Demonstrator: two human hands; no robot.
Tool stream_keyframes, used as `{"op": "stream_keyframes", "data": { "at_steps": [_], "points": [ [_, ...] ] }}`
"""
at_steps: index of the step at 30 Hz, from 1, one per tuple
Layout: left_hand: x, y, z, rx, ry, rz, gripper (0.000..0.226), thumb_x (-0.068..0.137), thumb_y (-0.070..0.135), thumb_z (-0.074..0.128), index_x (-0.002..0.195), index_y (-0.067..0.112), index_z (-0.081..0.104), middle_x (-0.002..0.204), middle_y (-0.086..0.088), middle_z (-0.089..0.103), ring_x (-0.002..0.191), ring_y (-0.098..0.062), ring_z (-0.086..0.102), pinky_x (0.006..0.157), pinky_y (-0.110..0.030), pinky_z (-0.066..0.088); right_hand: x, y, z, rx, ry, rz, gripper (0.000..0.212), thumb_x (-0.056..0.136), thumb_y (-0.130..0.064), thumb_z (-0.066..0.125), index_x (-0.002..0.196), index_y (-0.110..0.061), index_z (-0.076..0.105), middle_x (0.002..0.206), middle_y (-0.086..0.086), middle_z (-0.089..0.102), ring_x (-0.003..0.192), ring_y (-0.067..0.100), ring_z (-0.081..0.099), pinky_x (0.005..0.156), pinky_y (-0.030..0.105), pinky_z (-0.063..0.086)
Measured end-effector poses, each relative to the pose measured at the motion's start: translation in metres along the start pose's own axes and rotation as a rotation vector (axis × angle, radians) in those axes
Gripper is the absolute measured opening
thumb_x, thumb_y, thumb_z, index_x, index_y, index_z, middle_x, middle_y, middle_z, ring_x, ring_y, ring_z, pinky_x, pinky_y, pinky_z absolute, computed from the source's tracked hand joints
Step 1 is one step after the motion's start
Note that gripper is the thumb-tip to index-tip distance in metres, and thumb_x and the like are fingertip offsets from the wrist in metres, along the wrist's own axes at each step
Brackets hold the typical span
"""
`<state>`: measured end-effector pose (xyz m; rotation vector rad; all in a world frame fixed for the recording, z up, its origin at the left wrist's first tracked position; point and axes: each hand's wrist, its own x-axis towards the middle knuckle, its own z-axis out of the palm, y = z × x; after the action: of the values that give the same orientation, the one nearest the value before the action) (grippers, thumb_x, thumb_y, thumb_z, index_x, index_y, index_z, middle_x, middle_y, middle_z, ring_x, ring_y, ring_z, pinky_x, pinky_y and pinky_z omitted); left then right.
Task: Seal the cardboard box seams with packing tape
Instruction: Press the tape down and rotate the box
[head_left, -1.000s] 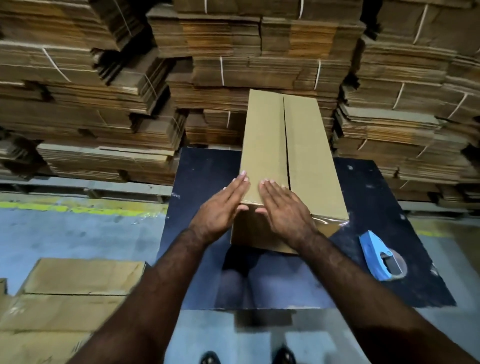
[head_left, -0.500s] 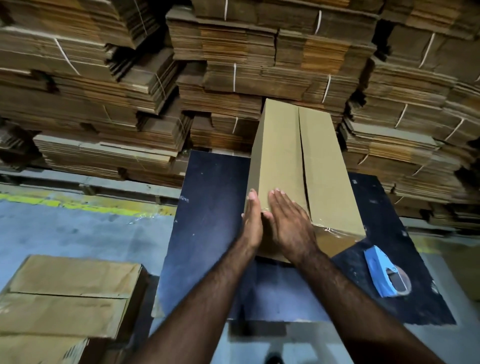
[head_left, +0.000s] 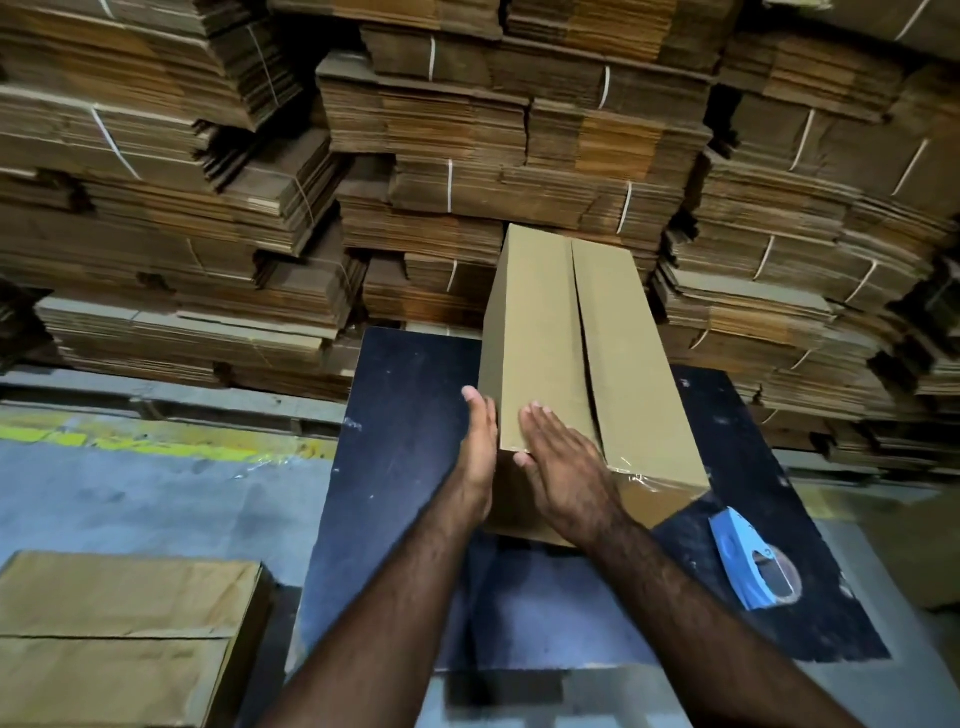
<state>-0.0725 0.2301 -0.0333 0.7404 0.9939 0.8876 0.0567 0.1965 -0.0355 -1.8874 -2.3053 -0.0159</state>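
Since a second ago the left hand has slid off the top of the cardboard box and now lies flat against its left side wall, fingers straight, while the right hand has stayed pressed on the top near the front edge, palm down and fingers stretched, curled round nothing. Both hands are spread flat, one on each face of the box's near left corner. Just right of the right hand a strip of clear packing tape wrinkles over the front edge; how far it runs under the palm I cannot quite tell. Right of that, apart from the box, a blue tape dispenser lies on the dark table that carries the box. Away from the hands the open seam between the two top flaps runs bare toward the far end. Down to the left of the left forearm, flattened cartons lie in a pile on the floor. Beyond the far end of the box rise strapped bundles of folded cardboard.
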Motion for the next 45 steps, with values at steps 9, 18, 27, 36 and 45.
{"op": "stream_keyframes", "data": {
  "at_steps": [9, 18, 27, 36, 45],
  "points": [
    [-0.053, -0.027, 0.018, -0.033, 0.185, 0.246, 0.083, 0.086, 0.073, 0.019, 0.154, 0.027, 0.032, 0.156, 0.018, 0.026, 0.144, 0.001, 0.022, 0.119, -0.025, 0.015, -0.006, 0.009, 0.002, 0.052, 0.000, -0.064, 0.063, 0.102, -0.050, 0.020, 0.156, -0.018, 0.023, 0.162, -0.002, 0.020, 0.149, 0.008, 0.013, 0.119, 0.033, 0.019],
    [-0.002, -0.008, -0.016, 0.070, -0.004, 0.072, 0.097, 0.083, 0.084, 0.003, 0.155, 0.025, 0.030, 0.159, 0.006, 0.031, 0.147, -0.014, 0.027, 0.116, -0.033, 0.013, -0.008, 0.001, -0.001, 0.056, 0.056, -0.025, 0.076, 0.096, -0.066, 0.022, 0.152, -0.018, 0.035, 0.158, -0.001, 0.032, 0.147, 0.010, 0.024, 0.118, 0.038, 0.026],
    [-0.006, -0.023, -0.049, -0.015, -0.098, 0.076, 0.105, 0.076, 0.086, 0.006, 0.144, 0.020, 0.051, 0.151, 0.000, 0.048, 0.142, -0.010, 0.038, 0.125, -0.041, 0.010, -0.007, -0.028, 0.028, -0.058, 0.336, 0.153, 0.064, 0.089, -0.054, 0.054, 0.132, -0.007, 0.061, 0.137, 0.011, 0.059, 0.128, 0.022, 0.055, 0.110, 0.045, 0.035],
    [-0.003, -0.020, -0.048, -0.041, -0.086, 0.075, 0.098, 0.089, 0.072, -0.007, 0.141, 0.014, 0.053, 0.147, -0.003, 0.052, 0.139, -0.016, 0.043, 0.124, -0.040, 0.016, 0.000, -0.051, 0.029, -0.022, 0.336, 0.350, 0.061, 0.091, -0.048, 0.049, 0.136, -0.007, 0.057, 0.140, 0.010, 0.056, 0.133, 0.023, 0.050, 0.116, 0.049, 0.026],
    [-0.007, -0.028, -0.043, 0.053, -0.113, 0.078, 0.104, 0.072, 0.095, 0.018, 0.142, 0.027, 0.052, 0.150, 0.005, 0.049, 0.140, -0.010, 0.041, 0.124, -0.043, 0.017, -0.011, -0.018, 0.015, -0.079, 0.176, 0.088, 0.081, 0.093, -0.068, 0.029, 0.145, -0.009, 0.046, 0.150, 0.009, 0.045, 0.140, 0.021, 0.040, 0.110, 0.038, 0.029]
  ]
}}
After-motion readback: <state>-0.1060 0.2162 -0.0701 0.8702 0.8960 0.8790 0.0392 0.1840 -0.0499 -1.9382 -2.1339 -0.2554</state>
